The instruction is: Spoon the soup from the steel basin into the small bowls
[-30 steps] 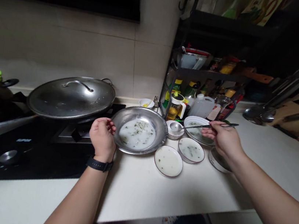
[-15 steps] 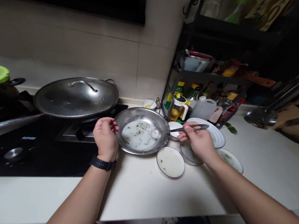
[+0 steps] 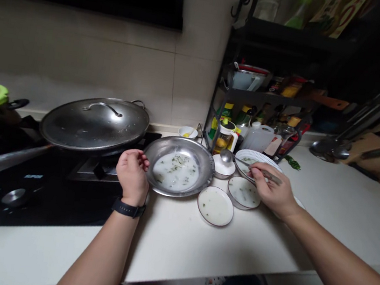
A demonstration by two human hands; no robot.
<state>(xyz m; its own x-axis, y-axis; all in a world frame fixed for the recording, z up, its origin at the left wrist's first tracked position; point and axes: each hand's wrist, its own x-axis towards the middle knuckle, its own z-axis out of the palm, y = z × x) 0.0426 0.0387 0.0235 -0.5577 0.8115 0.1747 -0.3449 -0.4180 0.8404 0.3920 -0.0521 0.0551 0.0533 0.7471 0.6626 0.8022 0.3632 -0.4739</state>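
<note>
Far left, wok lid (image 3: pixel 94 123) sitting on pan. Left hand (image 3: pixel 131 176) loosely curled at rim of steel bowl (image 3: pixel 178 167), grip unclear. Bowl on white counter (image 3: pixel 175 249), milky liquid (image 3: pixel 175 171) with green flecks inside. Next along, small rimmed plate (image 3: pixel 215 206), then smeared plate (image 3: pixel 244 193), striped-rim plate (image 3: pixel 256 163) behind. Right hand (image 3: pixel 273 192) pinching long-handled spoon (image 3: pixel 253 166), spoon head out over small white bowl (image 3: pixel 223 170).
</note>
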